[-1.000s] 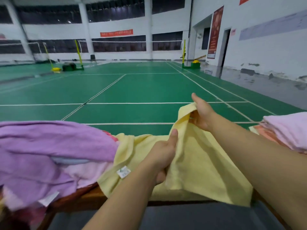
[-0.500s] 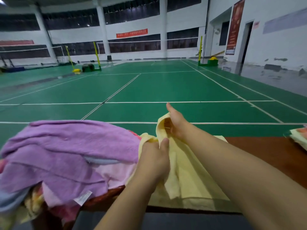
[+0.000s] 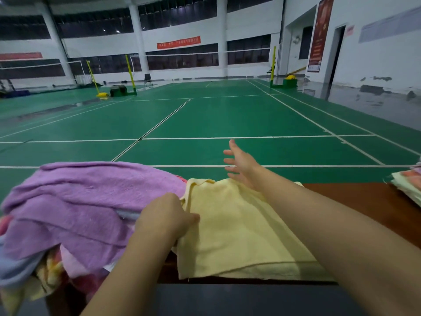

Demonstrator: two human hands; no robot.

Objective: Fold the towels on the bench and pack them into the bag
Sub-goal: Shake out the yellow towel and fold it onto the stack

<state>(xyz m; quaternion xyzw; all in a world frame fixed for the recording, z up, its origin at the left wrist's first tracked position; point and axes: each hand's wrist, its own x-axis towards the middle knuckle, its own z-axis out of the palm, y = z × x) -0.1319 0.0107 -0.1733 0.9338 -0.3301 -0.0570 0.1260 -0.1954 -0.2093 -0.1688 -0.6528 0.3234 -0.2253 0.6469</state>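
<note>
A yellow towel (image 3: pixel 241 233) lies folded flat on the brown wooden bench (image 3: pixel 355 199) in front of me. My left hand (image 3: pixel 166 217) grips the towel's left edge, fingers curled on the cloth. My right hand (image 3: pixel 241 163) hovers over the towel's far edge with fingers spread and holds nothing. To the left sits a heap of unfolded towels, a purple towel (image 3: pixel 86 197) on top and pink, blue and patterned ones beneath. No bag is in view.
A stack of folded towels (image 3: pixel 407 183) sits at the bench's right end. Beyond the bench stretches a green badminton court (image 3: pixel 205 117) with white lines, net posts and a chair far off.
My right hand has let go of the yellow towel's corner and spread open above its far edge. The towel now lies flat in a fold. My left hand stays on its left edge.
</note>
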